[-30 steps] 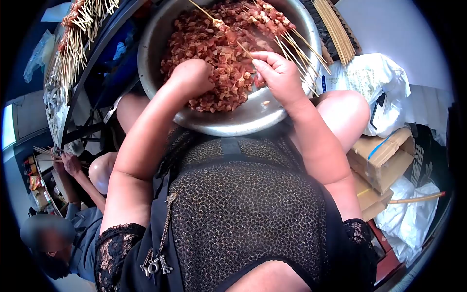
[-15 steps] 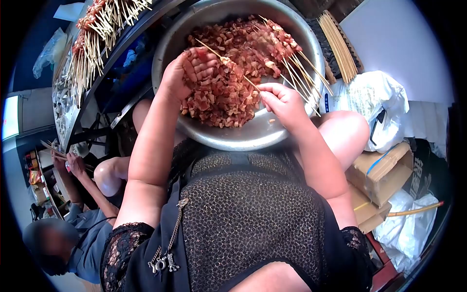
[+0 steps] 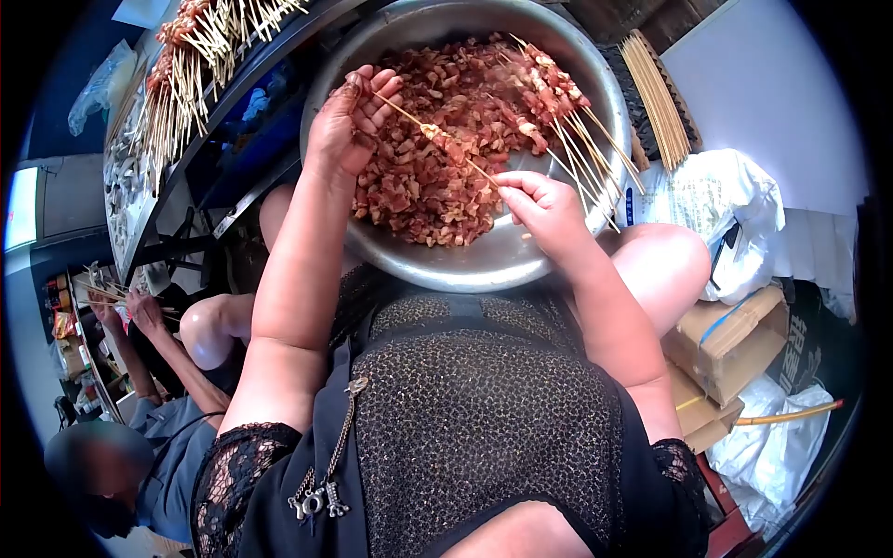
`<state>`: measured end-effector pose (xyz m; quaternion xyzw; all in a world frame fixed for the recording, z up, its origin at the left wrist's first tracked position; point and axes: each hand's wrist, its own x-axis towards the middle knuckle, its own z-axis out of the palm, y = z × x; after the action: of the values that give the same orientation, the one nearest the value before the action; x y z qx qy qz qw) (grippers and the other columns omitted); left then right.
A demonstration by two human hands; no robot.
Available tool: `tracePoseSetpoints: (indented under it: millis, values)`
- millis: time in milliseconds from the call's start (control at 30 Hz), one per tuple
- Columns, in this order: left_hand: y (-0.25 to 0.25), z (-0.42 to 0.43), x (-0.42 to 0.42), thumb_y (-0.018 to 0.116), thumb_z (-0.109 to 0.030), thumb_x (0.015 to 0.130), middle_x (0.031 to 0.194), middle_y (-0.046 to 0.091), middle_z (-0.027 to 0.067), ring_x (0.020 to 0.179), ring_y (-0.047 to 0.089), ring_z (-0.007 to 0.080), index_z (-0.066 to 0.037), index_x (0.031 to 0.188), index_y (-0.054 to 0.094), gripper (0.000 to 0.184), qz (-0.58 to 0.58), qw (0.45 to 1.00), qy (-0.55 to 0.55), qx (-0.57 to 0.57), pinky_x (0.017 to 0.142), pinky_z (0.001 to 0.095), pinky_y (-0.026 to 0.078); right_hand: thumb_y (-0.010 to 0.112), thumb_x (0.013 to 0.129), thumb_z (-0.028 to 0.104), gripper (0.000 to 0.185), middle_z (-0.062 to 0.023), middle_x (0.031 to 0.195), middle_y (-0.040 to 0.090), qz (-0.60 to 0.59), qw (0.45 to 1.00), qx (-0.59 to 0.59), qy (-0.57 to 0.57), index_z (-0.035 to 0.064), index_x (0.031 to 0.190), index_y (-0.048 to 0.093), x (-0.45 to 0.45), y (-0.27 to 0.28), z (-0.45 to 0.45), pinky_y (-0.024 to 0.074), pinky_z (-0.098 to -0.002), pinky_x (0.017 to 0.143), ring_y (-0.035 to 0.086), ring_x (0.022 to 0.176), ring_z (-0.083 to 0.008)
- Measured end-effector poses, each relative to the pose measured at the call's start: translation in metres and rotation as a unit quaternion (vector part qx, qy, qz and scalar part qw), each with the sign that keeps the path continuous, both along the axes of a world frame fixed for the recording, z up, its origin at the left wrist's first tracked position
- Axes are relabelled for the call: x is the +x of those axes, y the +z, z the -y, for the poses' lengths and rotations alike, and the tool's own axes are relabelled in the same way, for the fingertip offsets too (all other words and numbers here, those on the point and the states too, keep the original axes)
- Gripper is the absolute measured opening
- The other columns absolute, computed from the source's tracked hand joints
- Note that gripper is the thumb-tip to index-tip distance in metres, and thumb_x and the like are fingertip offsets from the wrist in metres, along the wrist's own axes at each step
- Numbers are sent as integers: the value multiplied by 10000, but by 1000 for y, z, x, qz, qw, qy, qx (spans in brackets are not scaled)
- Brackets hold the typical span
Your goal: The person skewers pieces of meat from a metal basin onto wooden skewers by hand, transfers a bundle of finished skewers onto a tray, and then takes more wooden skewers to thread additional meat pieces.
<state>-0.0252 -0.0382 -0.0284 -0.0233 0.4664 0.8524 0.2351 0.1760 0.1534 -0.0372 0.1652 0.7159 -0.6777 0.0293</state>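
The right hand (image 3: pixel 547 212) pinches the bare lower end of a skewer (image 3: pixel 437 136) between thumb and fingers, the stick slanting up and to the left over the bowl (image 3: pixel 456 277). Meat is threaded around the middle of this stick, with bare wood on both sides of it. The left hand (image 3: pixel 346 128) is released, palm turned up and fingers spread, at the bowl's left side, right by the stick's upper tip; whether tip and fingers touch, I cannot tell, nor whether scraps lie in the palm. Below the skewer, loose meat (image 3: pixel 419 209) in small pieces fills much of the bowl, which sits at the person's lap. Loaded sticks (image 3: pixel 556 88) lie together at the bowl's right side, their bare ends reaching over the rim. Just beyond that rim is a bundle of bare sticks (image 3: pixel 656 102), with a white bag (image 3: pixel 739 200) near it and boxes (image 3: pixel 730 339) below. At the far left, a co-worker's hands (image 3: pixel 144 313) grasp thin sticks (image 3: pixel 104 296).
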Motion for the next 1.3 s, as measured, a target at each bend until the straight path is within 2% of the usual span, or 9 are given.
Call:
tracePoseSetpoints:
  millis: [500, 800, 867, 1033, 1100, 1167, 1200, 1267, 1300]
  values:
    - [9, -6, 18, 483, -218, 929, 1016, 623, 171, 984, 608, 280, -15, 1036, 549, 239, 27, 998, -30, 40, 854, 389, 512, 578, 861, 111, 202, 7, 685, 598, -50, 998, 47, -3, 17, 1029, 635, -2, -4, 2, 408, -187, 553, 493, 595, -32]
    - [12, -23, 38, 466, -227, 936, 1056, 618, 176, 979, 607, 262, -40, 1036, 547, 227, 17, 995, -92, 20, 814, 362, 512, 562, 878, 73, 210, 38, 699, 544, -30, 998, -58, -16, 4, 1071, 611, -6, -4, 6, 385, -169, 546, 456, 597, -27]
    - [6, -28, 45, 470, -218, 930, 1088, 599, 192, 981, 597, 265, -25, 1074, 558, 256, 12, 993, -114, 33, 817, 396, 510, 563, 870, 87, 198, 40, 687, 559, -47, 997, -53, -24, 12, 1041, 629, -6, -5, 5, 403, -181, 537, 469, 587, -22]
    - [22, -30, 39, 461, -198, 939, 1102, 596, 155, 936, 606, 219, -10, 1234, 475, 350, -4, 979, -168, -113, 831, 367, 513, 560, 872, 82, 198, 37, 677, 560, -70, 996, -42, -47, 17, 1045, 631, -7, -3, -4, 412, -177, 538, 483, 584, -26]
    - [19, -23, 27, 497, -181, 928, 1071, 611, 92, 924, 594, 163, -24, 1227, 494, 338, -125, 944, -175, -249, 794, 306, 500, 559, 874, 82, 192, 38, 677, 564, -84, 994, -35, -67, 20, 1040, 633, -8, -1, -6, 415, -172, 532, 488, 576, -22]
    - [6, -14, 11, 587, -155, 878, 978, 640, 52, 876, 580, 93, -29, 1138, 569, 289, -297, 832, -175, -435, 748, 239, 469, 559, 875, 83, 191, 40, 673, 561, -87, 992, -40, -81, 19, 1040, 632, -8, 2, -7, 414, -170, 531, 486, 574, -19]
    - [8, -11, 11, 587, -155, 878, 978, 640, 52, 876, 580, 93, -29, 1138, 569, 289, -297, 831, -177, -435, 748, 239, 469, 559, 876, 84, 190, 42, 669, 558, -91, 990, -43, -94, 19, 1039, 631, -9, 3, -7, 414, -168, 529, 484, 571, -16]
    - [10, -7, 14, 620, -117, 836, 884, 656, 60, 821, 580, 85, -30, 1012, 630, 196, -358, 706, -233, -565, 747, 241, 467, 559, 878, 86, 188, 46, 659, 549, -100, 989, -50, -101, 19, 1038, 630, -9, 0, -9, 403, -160, 514, 469, 556, -8]
    - [14, -7, 22, 631, -73, 784, 832, 657, 99, 786, 609, 138, -31, 928, 652, 151, -372, 706, -222, -560, 740, 266, 472, 559, 878, 86, 186, 46, 655, 545, -97, 987, -59, -110, 19, 1037, 630, -9, 2, -9, 398, -158, 507, 462, 549, -8]
